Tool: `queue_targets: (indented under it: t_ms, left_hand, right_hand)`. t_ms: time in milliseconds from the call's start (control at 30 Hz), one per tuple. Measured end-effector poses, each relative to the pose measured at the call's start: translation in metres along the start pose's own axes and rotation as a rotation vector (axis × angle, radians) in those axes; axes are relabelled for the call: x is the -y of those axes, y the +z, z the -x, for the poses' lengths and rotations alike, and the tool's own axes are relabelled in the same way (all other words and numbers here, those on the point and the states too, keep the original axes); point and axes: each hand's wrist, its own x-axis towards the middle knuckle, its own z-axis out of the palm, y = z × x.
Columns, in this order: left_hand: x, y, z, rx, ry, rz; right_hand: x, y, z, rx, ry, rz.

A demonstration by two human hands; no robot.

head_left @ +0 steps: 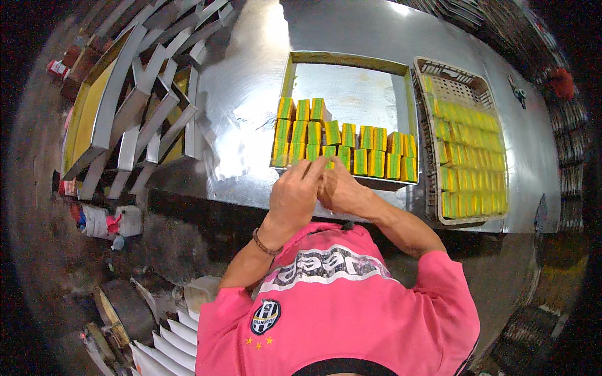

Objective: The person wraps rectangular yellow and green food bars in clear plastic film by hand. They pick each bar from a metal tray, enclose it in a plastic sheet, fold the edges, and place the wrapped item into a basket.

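Head view: both hands (left [293, 195], right [342, 190]) meet, perhaps pinching cake block [328, 152].

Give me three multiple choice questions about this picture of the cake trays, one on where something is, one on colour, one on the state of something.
1. Where is the plastic crate of wrapped cakes?
A. right of the metal tray
B. left of the metal tray
C. on the floor

2. What colours are the cake blocks?
A. red and white
B. yellow and green
C. blue

3. How full is the metal tray?
A. packed full
B. wholly bare
C. far part bare

Answers: 1 A, the crate lies beside the tray's right wall. 2 B, yellow with green layers. 3 C, blocks fill only the near part, by the left hand and right hand.
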Motion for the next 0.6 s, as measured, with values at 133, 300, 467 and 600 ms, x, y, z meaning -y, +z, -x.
queue_targets:
  t_ms: [133,300,467,600]
  left_hand:
    - [0.012,0.000,0.019,-0.138,0.074,0.086]
    - [0.056,-0.004,0.047,-0.615,-0.181,0.312]
    - [0.110,0.020,0.064,-0.598,-0.597,1.695]
    - [0.112,0.026,0.043,-0.495,-0.633,1.961]
  right_hand:
    - [0.005,-0.010,-0.005,-0.101,-0.067,0.093]
    - [0.028,-0.042,-0.018,0.010,0.011,0.087]
    - [0.050,-0.050,-0.035,0.128,-0.045,0.129]
    - [0.059,-0.044,-0.043,0.214,-0.099,-0.079]
